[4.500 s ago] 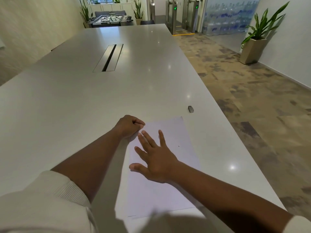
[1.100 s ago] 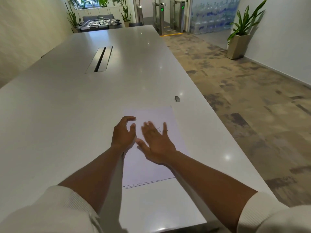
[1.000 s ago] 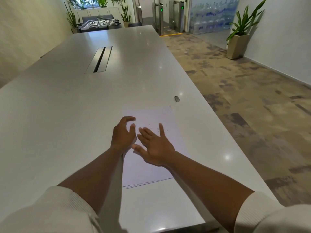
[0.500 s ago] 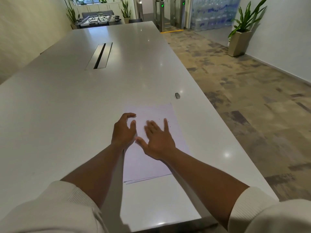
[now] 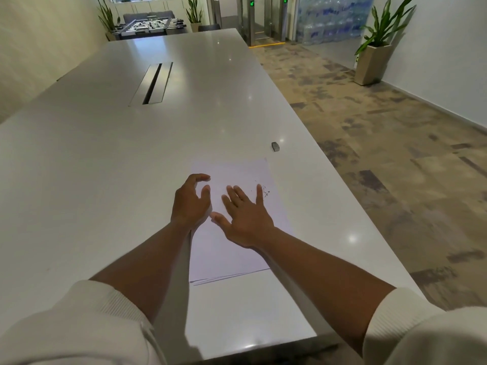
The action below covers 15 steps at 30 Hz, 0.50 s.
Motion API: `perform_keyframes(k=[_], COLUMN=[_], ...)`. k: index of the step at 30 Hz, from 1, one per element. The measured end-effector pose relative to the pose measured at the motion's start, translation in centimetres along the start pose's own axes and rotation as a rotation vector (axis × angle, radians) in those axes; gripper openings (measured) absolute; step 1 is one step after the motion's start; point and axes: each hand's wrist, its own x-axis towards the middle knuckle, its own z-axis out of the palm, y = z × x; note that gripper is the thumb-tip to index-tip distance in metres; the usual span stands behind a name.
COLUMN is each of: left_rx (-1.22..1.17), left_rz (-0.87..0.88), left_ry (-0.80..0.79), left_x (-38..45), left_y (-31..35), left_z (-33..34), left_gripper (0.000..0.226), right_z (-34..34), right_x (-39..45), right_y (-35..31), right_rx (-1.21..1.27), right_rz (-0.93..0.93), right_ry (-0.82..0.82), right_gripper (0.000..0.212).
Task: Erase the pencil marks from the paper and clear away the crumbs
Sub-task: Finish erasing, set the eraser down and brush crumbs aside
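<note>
Since half a second ago: barely shifted, fingers now spread a little wider beside the crumbs. Left hand (image 5: 190, 202) on the paper's left edge, fingers loosely arched, gripping nothing. Right hand (image 5: 246, 214) flat on the paper (image 5: 237, 254), fingers straight and splayed, holding nothing. Dark crumbs (image 5: 264, 192) just beside its little finger. Eraser (image 5: 275, 146) apart on the worktop (image 5: 105, 167), beyond the paper's far right corner.

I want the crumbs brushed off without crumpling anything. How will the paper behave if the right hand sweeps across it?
The paper looks thin and floppy, so it would likely slide or buckle on the glossy table if swept unheld. The left hand rests at its left edge, probably anchoring it. The crumbs by the right hand look tiny and should scatter easily.
</note>
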Motion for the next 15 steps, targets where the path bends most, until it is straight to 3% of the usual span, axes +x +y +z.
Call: perform_keyframes(k=[8,11,15], left_rx=[-0.005,0.004,0.019], left_rz=[0.006,0.007,0.019], left_ry=[-0.014,-0.01,-0.01], left_x=[0.2,0.2,0.0], left_y=[-0.2,-0.1,-0.1], left_z=[-0.3,-0.3,-0.2], left_gripper=[0.025,0.025,0.025], right_z=[-1.4,-1.3,-0.5], right_x=[-0.1,0.1,0.1], right_y=[3.2,2.6,0.7], right_rx=[-0.046,-0.036,0.005], right_rz=[0.473,0.34,0.072], right_ry=[0.096,0.148,0.052], right_gripper=[0.088,0.085,0.083])
